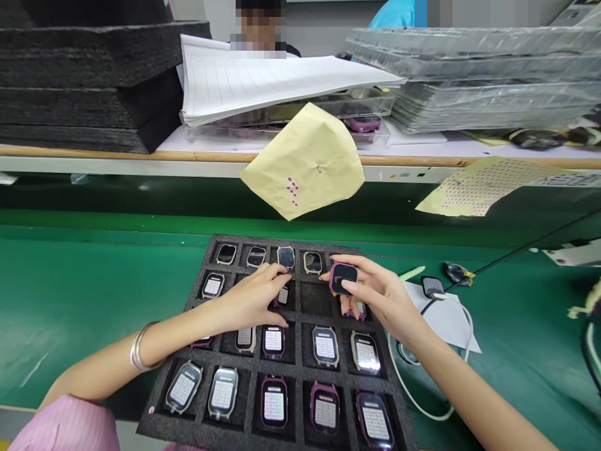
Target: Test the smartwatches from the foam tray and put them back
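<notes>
My right hand (375, 291) pinches a purple smartwatch case (344, 279) with a dark screen between thumb and fingers, above the foam tray. My left hand (260, 297) hovers over the tray with thumb and fingers apart, around another purple watch (283, 295) lying in its pocket; I cannot tell if it touches it. The black foam tray (300, 369) has rows of square pockets with purple and silver watches, none with straps. Those in the front rows show lit white screens, like the purple watch (274, 402); the back row is dark, like the silver watch (226, 254).
Right of the tray lie a watch on a cable (432, 287), white paper (444, 316) and a white cord (425, 410). A yellow sheet (307, 163) hangs from the shelf edge. Black foam blocks (84, 88) and clear plastic trays (479, 100) are stacked above. A person sits beyond.
</notes>
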Action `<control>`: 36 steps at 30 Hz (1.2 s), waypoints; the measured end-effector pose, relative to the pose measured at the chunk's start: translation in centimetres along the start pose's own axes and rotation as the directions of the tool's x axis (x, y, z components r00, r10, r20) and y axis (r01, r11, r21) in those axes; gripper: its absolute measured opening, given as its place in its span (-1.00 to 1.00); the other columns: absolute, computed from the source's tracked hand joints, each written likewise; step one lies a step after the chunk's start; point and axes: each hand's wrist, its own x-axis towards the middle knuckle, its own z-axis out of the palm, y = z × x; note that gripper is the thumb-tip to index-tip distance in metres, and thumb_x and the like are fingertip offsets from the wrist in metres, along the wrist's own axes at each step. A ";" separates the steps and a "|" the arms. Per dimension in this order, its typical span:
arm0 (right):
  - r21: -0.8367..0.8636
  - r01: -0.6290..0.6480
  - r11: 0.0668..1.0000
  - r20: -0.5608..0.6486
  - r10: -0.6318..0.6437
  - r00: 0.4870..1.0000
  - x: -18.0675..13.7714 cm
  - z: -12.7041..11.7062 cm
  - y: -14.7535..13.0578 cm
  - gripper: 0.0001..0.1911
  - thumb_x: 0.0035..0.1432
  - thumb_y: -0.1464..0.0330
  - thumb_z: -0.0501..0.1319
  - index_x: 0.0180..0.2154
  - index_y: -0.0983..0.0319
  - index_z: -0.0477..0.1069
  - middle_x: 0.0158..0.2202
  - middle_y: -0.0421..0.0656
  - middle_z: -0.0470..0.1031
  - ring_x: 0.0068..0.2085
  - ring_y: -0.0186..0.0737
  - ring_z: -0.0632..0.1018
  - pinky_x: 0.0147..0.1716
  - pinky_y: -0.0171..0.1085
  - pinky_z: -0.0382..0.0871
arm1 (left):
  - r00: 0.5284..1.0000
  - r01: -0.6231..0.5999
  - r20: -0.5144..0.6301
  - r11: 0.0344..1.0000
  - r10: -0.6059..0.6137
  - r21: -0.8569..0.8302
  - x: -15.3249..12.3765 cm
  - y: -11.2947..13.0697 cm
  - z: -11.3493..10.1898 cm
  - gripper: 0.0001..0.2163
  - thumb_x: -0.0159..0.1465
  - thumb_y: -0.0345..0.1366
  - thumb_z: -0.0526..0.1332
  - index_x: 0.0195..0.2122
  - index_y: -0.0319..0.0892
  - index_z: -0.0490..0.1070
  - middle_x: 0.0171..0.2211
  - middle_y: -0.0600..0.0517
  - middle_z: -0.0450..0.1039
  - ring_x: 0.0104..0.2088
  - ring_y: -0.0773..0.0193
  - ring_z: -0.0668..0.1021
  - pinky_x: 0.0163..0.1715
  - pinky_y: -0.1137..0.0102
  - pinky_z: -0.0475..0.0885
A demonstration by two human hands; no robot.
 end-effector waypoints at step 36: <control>0.151 0.128 0.980 -0.152 -0.105 0.983 3.2 -1.2 1.7 -0.63 0.20 0.28 0.26 0.04 0.18 0.41 -0.15 -0.01 0.59 -0.49 -0.24 0.53 -0.62 -0.33 0.34 | 0.769 0.582 -0.404 0.804 -0.496 0.120 -5.3 -5.7 -2.7 -0.92 0.25 -0.33 0.18 -0.31 -0.23 0.39 -0.32 -0.14 0.46 -0.19 -0.04 0.51 -0.17 0.19 0.37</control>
